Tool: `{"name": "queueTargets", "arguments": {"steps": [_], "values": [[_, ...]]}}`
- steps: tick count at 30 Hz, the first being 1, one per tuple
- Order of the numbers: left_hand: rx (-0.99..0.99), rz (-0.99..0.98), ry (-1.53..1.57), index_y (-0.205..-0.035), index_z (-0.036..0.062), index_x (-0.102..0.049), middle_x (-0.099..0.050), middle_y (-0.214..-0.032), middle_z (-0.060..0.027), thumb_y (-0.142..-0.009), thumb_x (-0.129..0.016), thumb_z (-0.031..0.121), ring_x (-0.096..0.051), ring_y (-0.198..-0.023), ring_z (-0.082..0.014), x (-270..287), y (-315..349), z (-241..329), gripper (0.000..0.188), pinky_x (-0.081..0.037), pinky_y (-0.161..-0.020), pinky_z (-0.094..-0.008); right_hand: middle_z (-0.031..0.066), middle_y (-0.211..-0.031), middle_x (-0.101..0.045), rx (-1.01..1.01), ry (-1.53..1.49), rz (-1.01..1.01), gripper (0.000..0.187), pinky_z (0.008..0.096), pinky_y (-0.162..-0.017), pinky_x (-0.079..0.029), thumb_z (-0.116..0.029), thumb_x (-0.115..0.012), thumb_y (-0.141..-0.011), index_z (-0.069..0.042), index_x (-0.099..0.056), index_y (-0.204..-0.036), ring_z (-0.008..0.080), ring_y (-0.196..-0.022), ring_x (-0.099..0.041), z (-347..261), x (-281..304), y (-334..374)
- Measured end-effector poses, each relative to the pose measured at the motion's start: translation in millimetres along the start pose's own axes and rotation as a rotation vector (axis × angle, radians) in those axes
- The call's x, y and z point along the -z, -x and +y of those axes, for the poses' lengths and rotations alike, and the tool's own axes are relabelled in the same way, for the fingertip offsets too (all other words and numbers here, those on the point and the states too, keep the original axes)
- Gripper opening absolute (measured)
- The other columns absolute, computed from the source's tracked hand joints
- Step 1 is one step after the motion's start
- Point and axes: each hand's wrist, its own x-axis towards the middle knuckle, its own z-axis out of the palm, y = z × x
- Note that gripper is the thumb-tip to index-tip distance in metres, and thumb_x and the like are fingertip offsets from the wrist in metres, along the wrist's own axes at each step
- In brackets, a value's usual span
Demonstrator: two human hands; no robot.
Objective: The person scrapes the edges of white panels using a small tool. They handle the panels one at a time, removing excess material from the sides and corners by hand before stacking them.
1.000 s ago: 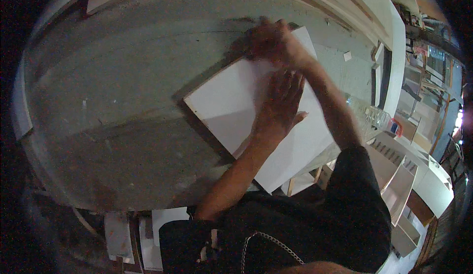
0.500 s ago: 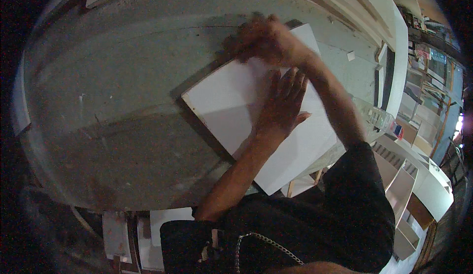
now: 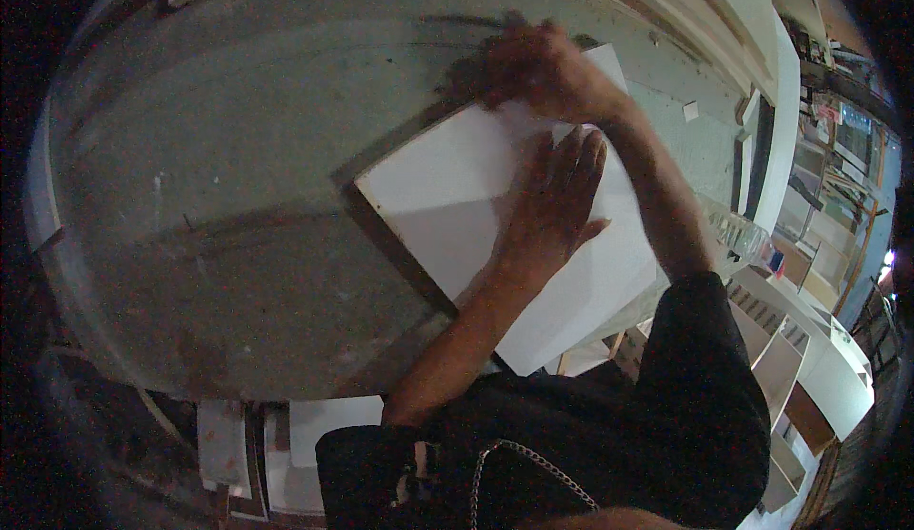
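A white rectangular board (image 3: pixel 428 178) lies flat and turned at an angle on the greenish worktable (image 3: pixel 238 130), its near corner close to the table's front edge. My left hand (image 3: pixel 552 201) is pressed flat on the board's face with the fingers stretched toward the far side. Beyond it, at the board's far edge, my right hand (image 3: pixel 543 68) looks bent and is smeared by motion. Its fingers, and anything they may hold, cannot be made out. A dark blurred streak shows just left of that hand.
Long pale boards (image 3: pixel 695 16) run along the table's far side. A small white scrap (image 3: pixel 690 111) lies to the right of the board. On the right edge a clear plastic bottle (image 3: pixel 747 240) lies on its side. White panels (image 3: pixel 333 435) stand below the front edge.
My right hand is still blurred at the board's far edge, slightly farther right in the picture. The whole view has shifted a little. My left hand stays flat on the board.
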Motion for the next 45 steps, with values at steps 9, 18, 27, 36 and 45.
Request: {"name": "queueTargets", "arguments": {"steps": [9, 18, 27, 36, 45], "values": [[0.007, -0.004, -0.040, -0.144, -0.0006, -0.032, -0.033, -0.149, -0.0193, -0.080, -0.066, 0.050, -0.028, -0.141, -0.0332, 10, 0, 0, 0.088, -0.014, -0.118, -0.0526, 0.0068, -0.085, -0.066, -0.024, -0.186, 0.030, 0.006, 0.0446, -0.078, -0.046, -0.011, -0.070, -0.078, -0.008, -0.069, -0.083, 0.0274, -0.084, -0.063, 8, -8, 2], [0.007, -0.049, -0.135, -0.137, 0.0026, -0.047, -0.046, -0.142, -0.0148, -0.088, -0.058, 0.046, -0.034, -0.138, -0.0311, 5, 2, 8, 0.066, -0.018, -0.117, -0.0507, 0.0052, -0.089, -0.066, -0.179, -0.250, 0.328, 0.010, 0.0327, -0.069, -0.049, -0.004, -0.068, -0.081, -0.007, -0.070, -0.090, 0.0193, -0.081, -0.064, -37, -1, 33], [-0.545, -0.437, 0.199, -0.127, 0.0022, -0.056, -0.051, -0.136, -0.0147, -0.087, -0.059, 0.032, -0.040, -0.134, -0.0318, 14, 52, -6, 0.050, -0.020, -0.117, -0.0498, 0.0017, -0.083, -0.065, -0.136, 0.004, 0.466, 0.020, 0.0344, -0.080, -0.040, 0.001, -0.067, -0.069, -0.016, -0.070, -0.079, 0.0215, -0.087, -0.058, -56, -56, 48], [-0.425, -0.837, 0.269, -0.128, 0.0017, -0.053, -0.047, -0.140, -0.0162, -0.083, -0.061, 0.027, -0.036, -0.137, -0.0313, 22, 33, -8, 0.053, -0.018, -0.119, -0.0459, 0.0031, -0.100, -0.064, -0.336, 0.255, 0.422, 0.030, 0.0407, -0.078, -0.037, -0.023, -0.065, -0.070, -0.018, -0.067, -0.100, 0.0239, -0.093, -0.055, -83, -83, 53], [-0.561, -0.508, 0.275, -0.143, 0.0081, -0.040, -0.027, -0.155, -0.0110, -0.085, -0.058, 0.053, -0.017, -0.146, -0.0288, -10, 65, -22, 0.076, -0.010, -0.120, -0.0472, 0.0097, -0.091, -0.057, -0.488, 0.280, 0.477, 0.012, 0.0457, -0.081, -0.039, -0.016, -0.057, -0.079, -0.015, -0.063, -0.088, 0.0262, -0.087, -0.054, -88, -113, 65]]}}
